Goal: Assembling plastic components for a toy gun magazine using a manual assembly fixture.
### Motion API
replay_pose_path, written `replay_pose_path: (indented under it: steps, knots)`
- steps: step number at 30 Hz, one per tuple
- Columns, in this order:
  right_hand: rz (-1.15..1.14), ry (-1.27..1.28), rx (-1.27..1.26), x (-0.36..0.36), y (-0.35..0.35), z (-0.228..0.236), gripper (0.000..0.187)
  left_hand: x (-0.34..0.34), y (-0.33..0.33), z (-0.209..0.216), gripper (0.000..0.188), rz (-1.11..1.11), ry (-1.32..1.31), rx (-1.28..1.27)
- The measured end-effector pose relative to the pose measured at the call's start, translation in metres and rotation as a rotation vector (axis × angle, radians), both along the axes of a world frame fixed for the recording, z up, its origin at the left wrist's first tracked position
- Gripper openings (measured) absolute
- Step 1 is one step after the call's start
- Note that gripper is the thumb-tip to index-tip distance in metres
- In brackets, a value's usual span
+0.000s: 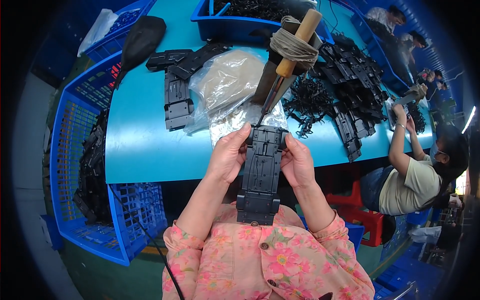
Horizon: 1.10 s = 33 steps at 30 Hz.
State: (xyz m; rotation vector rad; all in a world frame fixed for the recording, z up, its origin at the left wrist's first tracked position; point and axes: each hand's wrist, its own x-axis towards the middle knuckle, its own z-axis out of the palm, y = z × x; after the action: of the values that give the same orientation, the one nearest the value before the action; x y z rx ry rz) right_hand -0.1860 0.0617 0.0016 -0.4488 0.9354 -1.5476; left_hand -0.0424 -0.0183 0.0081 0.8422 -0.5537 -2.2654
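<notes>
Between my two hands I hold a long black plastic chassis part (261, 162), its near end close to my floral shirt. My left hand (229, 155) grips its far left edge, thumb at the corner. At the far right edge, my right hand (298, 160) has its fingers closed round the side. A soldering iron (306, 27) with a wooden handle is tied by grey cloth strips to a metal stand, tip down. Its tip is at the part's far left corner; whether they touch I cannot tell.
A clear plastic bag (232, 75) and several black chassis parts (178, 92) lie on the blue-green table (145, 160). Small black pieces (310, 97) and more chassis parts (350, 75) are heaped right. A blue crate (122, 215) stands left, a blue bin (240, 24) behind. A co-worker (415, 180) sits right.
</notes>
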Motion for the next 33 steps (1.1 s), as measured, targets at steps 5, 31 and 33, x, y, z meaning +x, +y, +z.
replay_pose_path:
  steps: [5, 31, 33]
  knots:
    - [-0.024, 0.011, 0.014, 0.0004, -0.0006, -0.0003, 0.03, -0.0007, -0.0004, -0.001, 0.028, -0.003, -0.002, 0.001]
    - [-0.025, -0.003, 0.027, 0.0015, -0.0014, 0.0032, 0.028, -0.0003, -0.0027, -0.0039, 0.027, -0.01, -0.007, -0.003]
    - [-0.039, 0.0, 0.04, 0.0015, -0.0016, 0.0035, 0.028, -0.0008, -0.0032, -0.0051, 0.027, -0.01, -0.028, 0.002]
